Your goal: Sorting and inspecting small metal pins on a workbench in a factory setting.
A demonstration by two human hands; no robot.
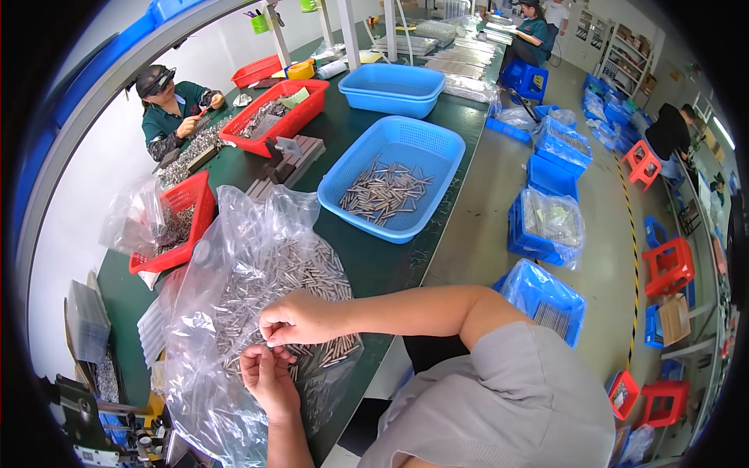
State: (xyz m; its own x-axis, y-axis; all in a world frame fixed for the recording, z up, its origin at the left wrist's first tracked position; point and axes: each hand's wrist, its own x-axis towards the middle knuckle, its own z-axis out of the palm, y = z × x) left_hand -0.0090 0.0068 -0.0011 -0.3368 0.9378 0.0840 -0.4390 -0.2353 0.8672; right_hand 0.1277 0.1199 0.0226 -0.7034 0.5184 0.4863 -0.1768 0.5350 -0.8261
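My right hand (303, 318) reaches in from the right, its fingers pinched together. Just below it, my left hand (269, 378) is closed too, its fingertips almost meeting those of the right. A tiny dark bit shows between them, too small to name. Both hands are over a large clear plastic bag (199, 374), which lies spread on the green table. Many slim metal pins (312, 269) are heaped in it, some right beside my fingers. Beyond the bag, a blue basket (445, 140) holds a smaller pile of similar metal pins (384, 191).
Red baskets (204, 195) of small metal parts stand at the left, beside a metal fixture (300, 160). Stacked blue basins (390, 78) sit farther back. A co-worker (168, 105) handles parts across the table (374, 269). Blue crates (546, 292) line the floor at the right.
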